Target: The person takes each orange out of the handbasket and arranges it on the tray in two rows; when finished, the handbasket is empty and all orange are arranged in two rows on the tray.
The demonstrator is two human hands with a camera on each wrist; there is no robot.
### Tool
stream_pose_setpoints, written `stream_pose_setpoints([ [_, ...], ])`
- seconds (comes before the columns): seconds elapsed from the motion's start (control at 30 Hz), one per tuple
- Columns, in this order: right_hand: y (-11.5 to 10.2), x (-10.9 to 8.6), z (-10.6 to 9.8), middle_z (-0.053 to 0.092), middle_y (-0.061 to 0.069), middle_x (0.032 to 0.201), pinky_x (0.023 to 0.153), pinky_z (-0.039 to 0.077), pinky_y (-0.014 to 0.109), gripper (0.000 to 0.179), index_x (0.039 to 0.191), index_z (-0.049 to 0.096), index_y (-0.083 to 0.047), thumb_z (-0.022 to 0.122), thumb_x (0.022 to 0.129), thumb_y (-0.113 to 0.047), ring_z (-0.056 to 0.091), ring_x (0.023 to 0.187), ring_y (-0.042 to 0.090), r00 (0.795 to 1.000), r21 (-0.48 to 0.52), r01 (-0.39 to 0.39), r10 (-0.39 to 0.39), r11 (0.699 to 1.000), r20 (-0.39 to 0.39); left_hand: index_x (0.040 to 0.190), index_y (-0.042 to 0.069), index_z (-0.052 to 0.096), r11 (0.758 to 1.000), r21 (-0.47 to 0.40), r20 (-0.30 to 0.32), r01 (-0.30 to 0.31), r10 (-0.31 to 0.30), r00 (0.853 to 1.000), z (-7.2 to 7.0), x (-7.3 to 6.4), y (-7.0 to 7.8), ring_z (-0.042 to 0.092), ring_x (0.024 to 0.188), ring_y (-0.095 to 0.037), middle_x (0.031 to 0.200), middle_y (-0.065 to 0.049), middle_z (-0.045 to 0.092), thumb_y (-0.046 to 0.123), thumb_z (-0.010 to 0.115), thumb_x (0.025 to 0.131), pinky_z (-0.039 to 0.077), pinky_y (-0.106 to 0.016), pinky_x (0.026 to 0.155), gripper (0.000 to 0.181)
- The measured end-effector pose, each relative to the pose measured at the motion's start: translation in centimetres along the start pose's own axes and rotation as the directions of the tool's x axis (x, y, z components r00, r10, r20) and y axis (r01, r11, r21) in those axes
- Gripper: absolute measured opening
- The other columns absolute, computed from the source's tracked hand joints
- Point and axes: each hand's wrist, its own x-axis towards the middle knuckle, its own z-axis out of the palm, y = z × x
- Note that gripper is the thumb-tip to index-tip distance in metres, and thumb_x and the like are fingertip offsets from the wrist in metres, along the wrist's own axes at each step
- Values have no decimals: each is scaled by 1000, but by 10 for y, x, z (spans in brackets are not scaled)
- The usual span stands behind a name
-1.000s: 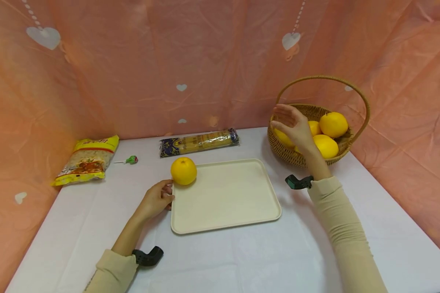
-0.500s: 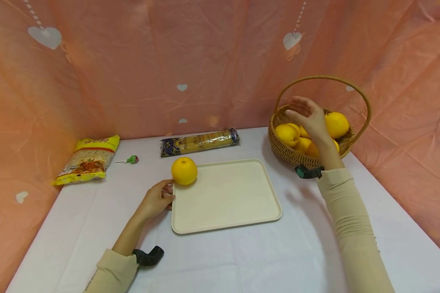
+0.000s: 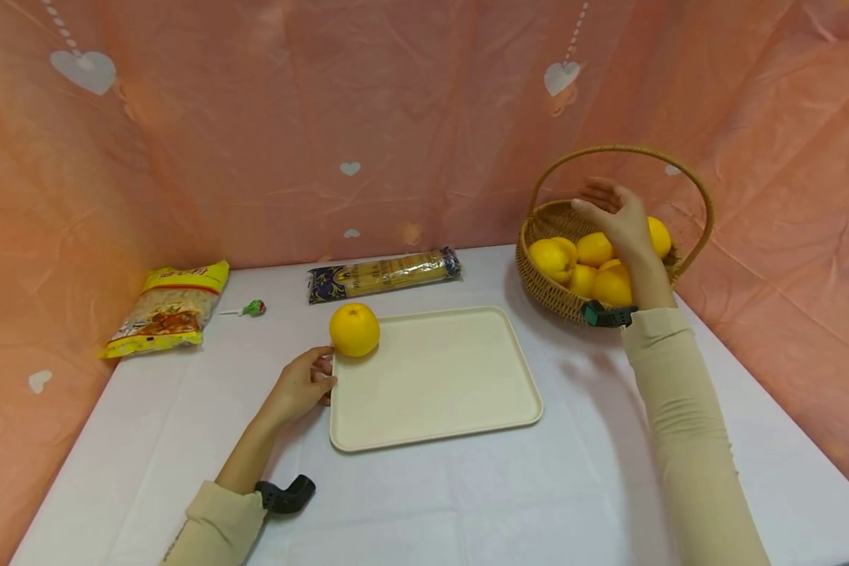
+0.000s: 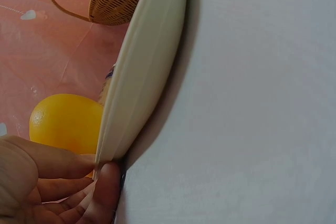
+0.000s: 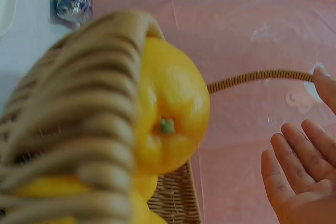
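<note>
My left hand (image 3: pixel 299 387) holds the left edge of a cream rectangular tray (image 3: pixel 439 385). In the left wrist view its digits (image 4: pixel 107 182) pinch the rim from both sides. A single orange (image 3: pixel 354 330) rests at the tray's back left corner, just beyond that hand. At the back right stands a wicker basket (image 3: pixel 546 292) with a tall arched handle, holding several oranges (image 3: pixel 552 259). My right hand (image 3: pixel 619 216) hovers over the basket below the handle, fingers relaxed and palm bare; in the right wrist view an orange (image 5: pixel 170 108) shows behind the near wicker rim.
Behind the tray lies a long pack of spaghetti (image 3: pixel 385 275). A green-wrapped lollipop (image 3: pixel 255 308) and a yellow food bag (image 3: pixel 170 308) are on the left. A pink curtain (image 3: pixel 424 118) hangs along the back of the white-covered table (image 3: pixel 424 503).
My right hand has moved rightward and farther back over the basket, uncovering the oranges on its left side. The left hand, tray and the orange on it stay put.
</note>
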Motion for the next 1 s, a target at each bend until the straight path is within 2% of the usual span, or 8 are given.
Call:
stream_pose_setpoints([
  [0.13,1,3,-5,56,4,118,80,48,11,54,133,48,-3,68,84,-14,54,101,10,1000,-1,-5,5,1000,-12,133,-11,39,1000,-1,0,8,-8,1000,0,0,0,54,71,-18,103,-22,51,-7,54,85,56,-26,55,50],
  [0.33,0,8,-13,56,-6,107,80,47,10,49,128,51,-7,69,83,-13,52,101,8,998,48,-33,35,998,-44,132,-11,39,1000,-9,2,9,-9,1000,0,-1,1,54,71,-18,103,-22,51,-7,54,85,56,-27,55,50],
  [0.53,-3,10,-19,56,-8,110,85,47,11,51,130,51,-10,69,83,-17,51,103,8,997,-42,-44,41,998,-64,132,-12,38,1000,-20,3,5,-5,1000,0,-2,2,54,70,-17,102,-22,51,-8,54,85,57,-27,55,51],
  [0.77,0,11,-25,56,-10,107,85,46,10,50,129,53,-11,69,83,-19,51,102,7,995,-47,-45,41,998,-86,133,-12,37,1000,-30,8,7,-7,1000,1,-1,2,54,70,-17,103,-22,50,-9,54,85,57,-27,55,51],
  [1.0,7,12,-32,56,-12,105,86,46,10,55,131,52,-11,70,81,-23,51,102,5,983,-67,-91,79,994,-166,133,-12,38,1000,-28,6,13,-13,1000,1,-1,2,54,70,-17,103,-22,50,-9,54,85,57,-27,55,51],
])
